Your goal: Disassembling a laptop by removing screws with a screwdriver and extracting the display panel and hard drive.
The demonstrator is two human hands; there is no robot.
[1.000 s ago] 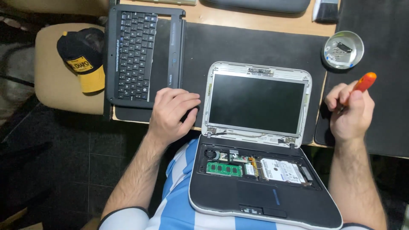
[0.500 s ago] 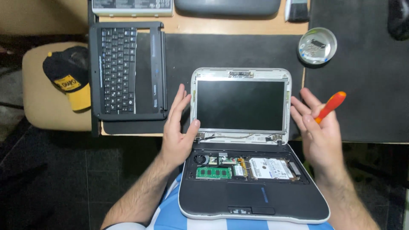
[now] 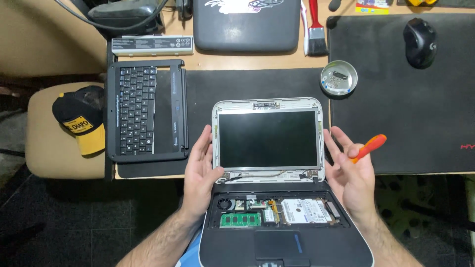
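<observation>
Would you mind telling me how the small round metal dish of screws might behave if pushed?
The small round metal dish looks light and would probably slide easily on the black desk mat. Its shallow wall suggests loose screws could spill if it tips.

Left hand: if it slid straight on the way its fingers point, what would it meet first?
The left hand points up along the screen's left edge. Ahead lies only the bare black mat; the closed laptop comes after that. Depth is unclear.

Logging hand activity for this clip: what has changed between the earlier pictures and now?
The left hand left the mat and now stands open at the laptop screen's left edge. The right hand came down beside the right edge, keeping the orange screwdriver. Laptop unchanged.
</observation>
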